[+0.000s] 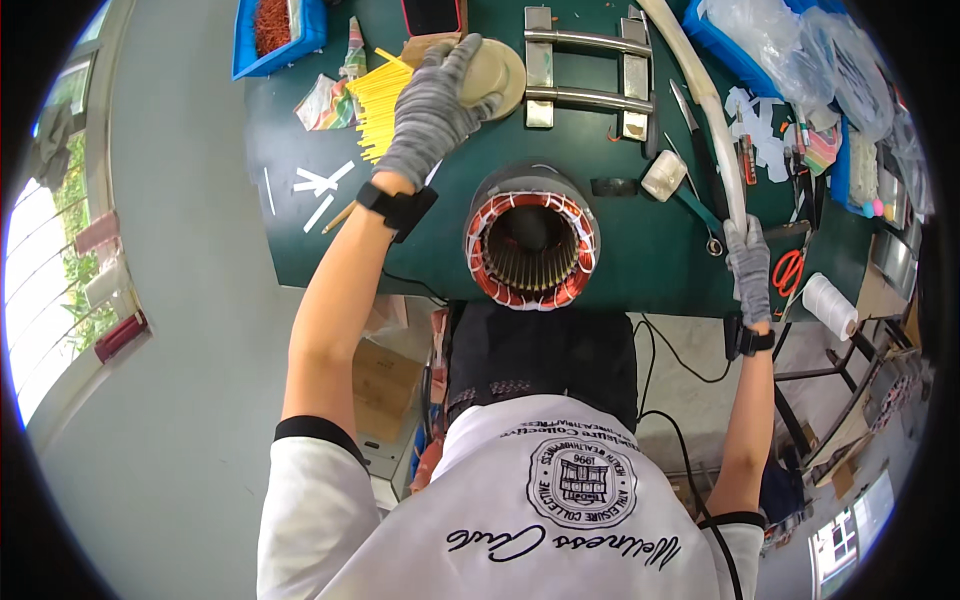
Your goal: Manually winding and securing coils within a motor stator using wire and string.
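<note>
A motor stator (532, 240) with copper windings and red insulation stands upright at the near edge of the dark green table (640, 250). My left hand (432, 100), in a grey glove, reaches far forward and rests its fingers on a round beige roll of tape (497, 72). My right hand (750, 265), also gloved, grips the lower end of a long whitish sleeve or strip (700, 90) that runs up and away across the table.
Yellow sticks (378, 100) and white paper strips (322, 185) lie at left. A blue bin (280, 35) with red parts sits far left, metal brackets (585, 65) behind the stator, plastic bags (800, 50), red scissors (788, 272) and a white thread spool (830, 305) at right.
</note>
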A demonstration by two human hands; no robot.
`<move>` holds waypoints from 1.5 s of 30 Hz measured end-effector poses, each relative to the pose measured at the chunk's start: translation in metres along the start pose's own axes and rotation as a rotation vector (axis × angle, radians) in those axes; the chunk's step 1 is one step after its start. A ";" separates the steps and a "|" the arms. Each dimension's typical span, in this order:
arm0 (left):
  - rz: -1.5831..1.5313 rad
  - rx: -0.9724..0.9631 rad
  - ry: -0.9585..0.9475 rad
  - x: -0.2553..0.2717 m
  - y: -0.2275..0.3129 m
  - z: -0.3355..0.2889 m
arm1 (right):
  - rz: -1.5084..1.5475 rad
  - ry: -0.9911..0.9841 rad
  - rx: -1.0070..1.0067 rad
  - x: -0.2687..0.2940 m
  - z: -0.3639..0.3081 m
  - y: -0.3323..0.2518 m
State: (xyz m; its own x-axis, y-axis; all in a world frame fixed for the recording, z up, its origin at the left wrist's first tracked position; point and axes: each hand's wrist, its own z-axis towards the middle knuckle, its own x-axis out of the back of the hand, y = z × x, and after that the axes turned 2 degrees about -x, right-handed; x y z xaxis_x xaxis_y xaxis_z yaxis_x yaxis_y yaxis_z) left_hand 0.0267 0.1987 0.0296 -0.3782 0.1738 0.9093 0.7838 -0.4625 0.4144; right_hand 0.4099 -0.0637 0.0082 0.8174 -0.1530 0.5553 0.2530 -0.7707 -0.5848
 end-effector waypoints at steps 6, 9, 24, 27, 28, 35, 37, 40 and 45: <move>0.047 -0.013 0.289 0.040 0.041 -0.119 | -0.590 0.457 0.695 0.000 0.015 -0.003; 0.370 -0.234 0.129 0.069 0.129 -0.193 | -0.415 0.232 0.809 -0.013 -0.009 -0.015; -0.526 -0.537 -0.235 0.134 0.273 -0.191 | 0.785 -0.798 -0.195 -0.157 -0.060 -0.005; -0.160 -0.290 0.099 0.073 0.227 -0.202 | 0.809 -0.791 -0.290 -0.179 -0.053 -0.008; -0.157 -0.140 0.030 0.052 0.216 -0.189 | 0.931 -0.756 -0.249 -0.193 -0.034 0.039; 0.178 0.123 -0.192 -0.034 0.157 -0.172 | 0.797 -0.515 -0.091 -0.184 -0.068 -0.019; 0.029 0.169 0.015 -0.007 0.145 -0.161 | 0.747 -0.588 -0.041 -0.171 -0.071 -0.031; -0.032 0.336 -0.018 0.018 0.110 -0.146 | 0.597 -0.583 0.031 -0.157 -0.084 -0.081; -0.169 0.359 0.214 0.014 0.070 -0.134 | 0.445 -0.432 0.168 -0.167 -0.078 -0.105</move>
State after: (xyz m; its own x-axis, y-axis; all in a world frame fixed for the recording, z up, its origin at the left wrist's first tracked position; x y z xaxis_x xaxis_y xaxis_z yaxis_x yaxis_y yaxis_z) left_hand 0.0104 0.0521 0.0659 -0.5797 0.0198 0.8146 0.8090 -0.1050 0.5783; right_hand 0.2068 -0.0054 0.0232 0.9889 -0.1458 -0.0291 -0.1090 -0.5779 -0.8088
